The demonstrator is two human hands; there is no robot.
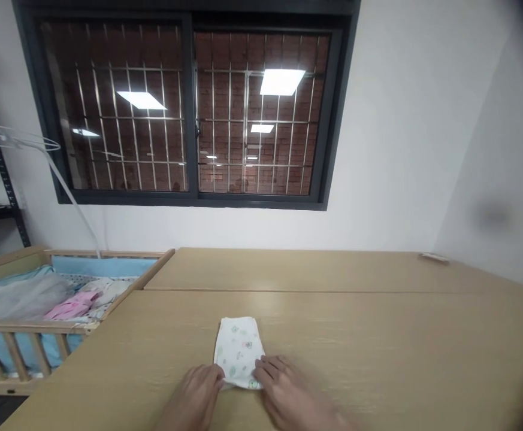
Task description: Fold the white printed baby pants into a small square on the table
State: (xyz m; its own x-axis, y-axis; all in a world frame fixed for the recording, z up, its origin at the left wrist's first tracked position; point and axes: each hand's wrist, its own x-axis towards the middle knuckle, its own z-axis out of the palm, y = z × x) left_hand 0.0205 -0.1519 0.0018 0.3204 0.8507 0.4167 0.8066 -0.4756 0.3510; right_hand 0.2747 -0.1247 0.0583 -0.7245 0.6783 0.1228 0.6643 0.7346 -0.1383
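A small folded white cloth [239, 347] with a pale green print lies on the wooden table [355, 353], right in front of me. My left hand [198, 389] pinches its near left corner. At the near right side, the fingers of my right hand [283, 383] close over the other edge. The near edge looks slightly lifted between the two hands. Both thumbs are mostly hidden, and I cannot tell whether the cloth is a garment.
To the left stands a wooden crib [32, 328] with blue lining, holding a pink cloth [73, 305] and sheer netting [32, 293]. A white hoop stand [70, 194] rises from it. A small flat white object [434, 258] lies at the table's far right. A barred window [192, 120] is ahead.
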